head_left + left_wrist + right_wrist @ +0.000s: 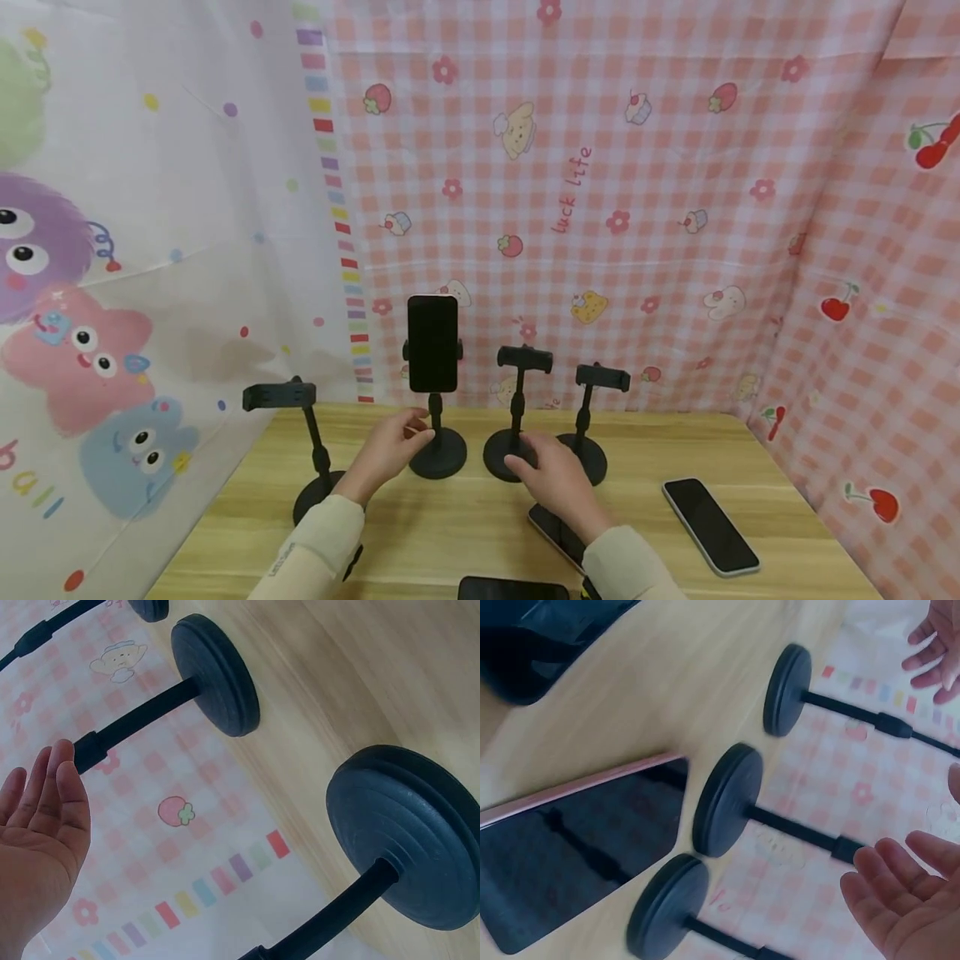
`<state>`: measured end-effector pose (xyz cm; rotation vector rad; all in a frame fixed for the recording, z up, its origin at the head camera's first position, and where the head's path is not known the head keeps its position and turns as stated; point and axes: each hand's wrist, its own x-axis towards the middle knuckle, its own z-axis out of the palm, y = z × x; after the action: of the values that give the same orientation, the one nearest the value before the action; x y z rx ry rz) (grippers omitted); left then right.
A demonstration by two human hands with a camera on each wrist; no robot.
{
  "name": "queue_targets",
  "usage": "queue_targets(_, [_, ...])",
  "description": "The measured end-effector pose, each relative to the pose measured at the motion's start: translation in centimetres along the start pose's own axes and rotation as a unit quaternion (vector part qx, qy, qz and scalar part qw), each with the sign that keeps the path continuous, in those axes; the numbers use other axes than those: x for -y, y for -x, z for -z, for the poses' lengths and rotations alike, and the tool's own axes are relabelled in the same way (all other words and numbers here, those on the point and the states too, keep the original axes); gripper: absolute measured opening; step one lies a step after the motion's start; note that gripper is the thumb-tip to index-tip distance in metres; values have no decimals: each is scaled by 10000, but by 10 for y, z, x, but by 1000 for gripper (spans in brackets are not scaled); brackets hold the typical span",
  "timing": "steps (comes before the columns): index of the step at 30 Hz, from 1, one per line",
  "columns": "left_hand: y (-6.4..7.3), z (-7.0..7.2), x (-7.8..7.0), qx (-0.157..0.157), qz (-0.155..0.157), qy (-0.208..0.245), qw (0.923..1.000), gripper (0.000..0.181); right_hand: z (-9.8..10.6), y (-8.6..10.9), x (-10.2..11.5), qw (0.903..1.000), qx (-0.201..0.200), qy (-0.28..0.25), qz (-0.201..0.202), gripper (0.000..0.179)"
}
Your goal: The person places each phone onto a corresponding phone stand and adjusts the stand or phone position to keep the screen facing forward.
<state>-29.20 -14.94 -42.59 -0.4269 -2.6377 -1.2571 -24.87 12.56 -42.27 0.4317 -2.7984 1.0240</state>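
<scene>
A dark phone (432,343) stands upright in the clamp of a black phone stand (438,457). Just left of that stand's pole is my left hand (390,444), fingers loosely bent and holding nothing; in the left wrist view its fingertips (66,780) overlap the pole, and contact is unclear. My right hand (561,483) is beside the pole of a second phone stand (498,458), whose clamp (525,359) holds no phone. The right wrist view shows this palm (915,900) with relaxed fingers and nothing in it.
A third phone stand (595,461) is at the right, and another stand (306,498) at the left, both with bare clamps. Phones lie on the wooden table (450,533): one (711,527) at right, one (551,527) partly under my right arm, one (513,589) at the front edge.
</scene>
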Motion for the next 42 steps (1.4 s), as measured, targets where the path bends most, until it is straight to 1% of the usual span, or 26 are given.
queue_targets(4, [0, -2, 0, 0, -31, -74, 10000, 35, 5, 6, -11, 9993, -37, 358, -89, 57])
queue_targets(7, [1, -5, -1, 78, -60, -121, 9999, 35, 7, 10, -18, 9987, 4, 473, -199, 57])
queue_targets(9, [3, -8, -1, 151, -136, -172, 9996, 34, 7, 13, -22, 9981, 32, 549, -271, 56])
queue_targets(16, [8, -23, -3, 367, -561, -336, 9972, 30, 9, 29, -33, 9956, 118, 785, -501, 52])
queue_targets(20, [10, -31, -7, 473, -635, -350, 9962, 33, 10, 37, -37, 9936, 271, 897, -628, 51])
queue_targets(26, [6, -38, -16, 495, -777, -284, 9953, 39, 11, 43, -43, 9911, 447, 976, -794, 54])
queue_targets(31, [0, -44, -23, 492, -787, -325, 9952, 45, 8, 47, -49, 9888, 483, 1143, -827, 51])
queue_targets(34, [-3, -45, -30, 481, -747, -305, 9956, 48, 7, 48, -51, 9895, 433, 1156, -750, 50])
queue_targets(36, [-7, -45, -35, 505, -688, -279, 9960, 50, 6, 48, -52, 9901, 406, 1135, -722, 50])
queue_targets(39, [-8, -46, -42, 569, -590, -237, 9963, 53, 5, 51, -53, 9900, 377, 1162, -704, 50])
queue_targets(42, [-9, -47, -48, 614, -516, -285, 9964, 56, 4, 54, -52, 9873, 442, 1357, -695, 48])
